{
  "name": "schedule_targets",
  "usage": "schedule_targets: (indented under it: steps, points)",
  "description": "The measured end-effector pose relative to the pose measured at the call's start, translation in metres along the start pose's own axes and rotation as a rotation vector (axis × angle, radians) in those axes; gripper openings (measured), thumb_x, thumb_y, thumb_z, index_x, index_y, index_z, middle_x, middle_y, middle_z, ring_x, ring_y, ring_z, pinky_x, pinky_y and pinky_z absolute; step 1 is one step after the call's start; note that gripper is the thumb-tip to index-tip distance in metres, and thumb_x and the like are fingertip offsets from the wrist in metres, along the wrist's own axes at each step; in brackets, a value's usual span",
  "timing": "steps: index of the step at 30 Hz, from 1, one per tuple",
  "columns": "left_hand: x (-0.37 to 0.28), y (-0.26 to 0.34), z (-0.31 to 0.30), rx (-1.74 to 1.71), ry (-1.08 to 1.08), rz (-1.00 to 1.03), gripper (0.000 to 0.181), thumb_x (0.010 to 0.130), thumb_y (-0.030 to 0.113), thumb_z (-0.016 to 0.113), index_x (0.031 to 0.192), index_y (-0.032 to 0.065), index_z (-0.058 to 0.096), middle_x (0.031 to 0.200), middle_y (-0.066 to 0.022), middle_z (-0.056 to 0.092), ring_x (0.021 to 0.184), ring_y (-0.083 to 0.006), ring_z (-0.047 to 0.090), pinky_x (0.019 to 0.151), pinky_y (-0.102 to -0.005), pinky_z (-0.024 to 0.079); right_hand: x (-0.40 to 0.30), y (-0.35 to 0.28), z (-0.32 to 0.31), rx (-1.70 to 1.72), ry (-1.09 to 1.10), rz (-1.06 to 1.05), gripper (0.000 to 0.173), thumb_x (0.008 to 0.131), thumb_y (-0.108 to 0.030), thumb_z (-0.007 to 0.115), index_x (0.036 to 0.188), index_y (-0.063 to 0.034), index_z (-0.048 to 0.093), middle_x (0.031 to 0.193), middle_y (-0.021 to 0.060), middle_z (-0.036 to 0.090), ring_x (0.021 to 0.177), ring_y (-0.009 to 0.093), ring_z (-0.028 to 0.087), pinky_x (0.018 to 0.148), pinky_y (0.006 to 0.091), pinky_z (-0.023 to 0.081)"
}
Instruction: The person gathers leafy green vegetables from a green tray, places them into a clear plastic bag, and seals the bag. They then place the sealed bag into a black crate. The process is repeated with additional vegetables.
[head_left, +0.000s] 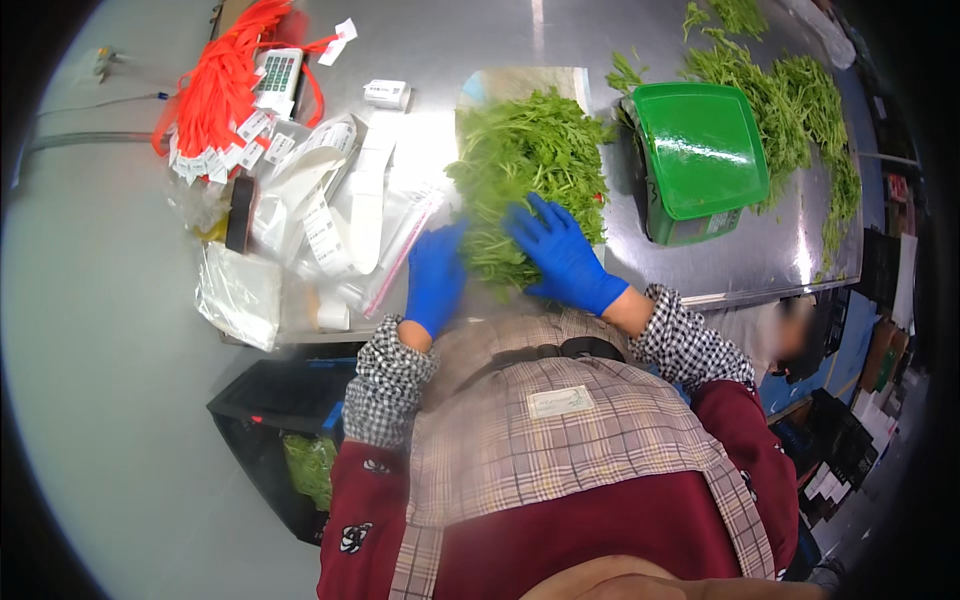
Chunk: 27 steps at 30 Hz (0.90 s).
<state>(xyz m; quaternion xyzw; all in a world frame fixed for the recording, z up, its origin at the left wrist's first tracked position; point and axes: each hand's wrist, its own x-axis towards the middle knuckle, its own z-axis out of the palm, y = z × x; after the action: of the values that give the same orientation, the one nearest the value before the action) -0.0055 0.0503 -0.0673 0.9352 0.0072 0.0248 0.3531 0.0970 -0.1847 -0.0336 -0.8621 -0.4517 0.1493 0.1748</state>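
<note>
A pile of leafy green vegetable stems (551, 157) lies before me on a plastic sheet or bag (517, 79), on a stainless steel table (427, 37). My left hand (436, 277), in a blue glove, is at the pile's lower left edge; its fingertips are blurred, and whether they grip any stems cannot be told. My right hand (564, 259), gloved too, rests on the pile's lower right with its fingers spread. To the right stands a green plastic tub (701, 154), its smooth green face tilted up. More loose greens (795, 112) lie beyond it.
Left on the table are red ties with tags (225, 82), a white keypad device (279, 79), label strips (367, 202), clear plastic bags (405, 247) and a wrapped white pack (238, 294). A black crate (262, 397) holding bagged greens stands below. Another person (757, 330) is partly visible beyond the table's right front edge.
</note>
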Motion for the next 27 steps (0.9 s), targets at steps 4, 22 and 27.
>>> schedule_targets:
  steps: [4, 22, 27]
  points:
    - [-0.013, 0.011, 0.003, -0.085, -0.083, -0.062, 0.076, 0.077, 0.009, 0.073, 0.149, 0.0110, 0.047, 0.142, -0.0205, 0.053, 0.130, -0.0409, 0.049, 0.112, -0.0475, 0.038, 0.005, 0.030, 0.014, -0.080, -0.027, 0.052, 0.102, 0.066, -0.016, 0.084, 0.155, -0.0115, 0.034, 0.161, 0.0153, 0.030, 0.144, 0.042, 0.035, 0.113, 0.0500, 0.036]
    - [0.107, 0.038, -0.029, 0.112, 0.047, 0.320, 0.086, 0.074, 0.020, 0.082, 0.149, 0.0052, 0.043, 0.157, -0.0233, 0.036, 0.140, -0.0439, 0.040, 0.113, -0.0514, 0.037, 0.120, 0.156, -0.061, 0.614, -0.628, 0.306, 0.072, 0.087, -0.049, 0.065, 0.144, -0.0064, 0.052, 0.132, 0.0172, 0.065, 0.119, 0.029, 0.061, 0.102, 0.0376, 0.046]
    - [0.164, 0.009, 0.000, 0.141, -0.084, 0.430, 0.075, 0.074, 0.020, 0.081, 0.143, 0.0071, 0.052, 0.145, -0.0208, 0.052, 0.125, -0.0388, 0.055, 0.103, -0.0457, 0.048, 0.152, 0.225, -0.029, 0.640, -0.806, 0.209, 0.064, 0.095, -0.047, 0.057, 0.147, -0.0108, 0.051, 0.152, 0.0095, 0.049, 0.128, 0.024, 0.052, 0.105, 0.0363, 0.044]
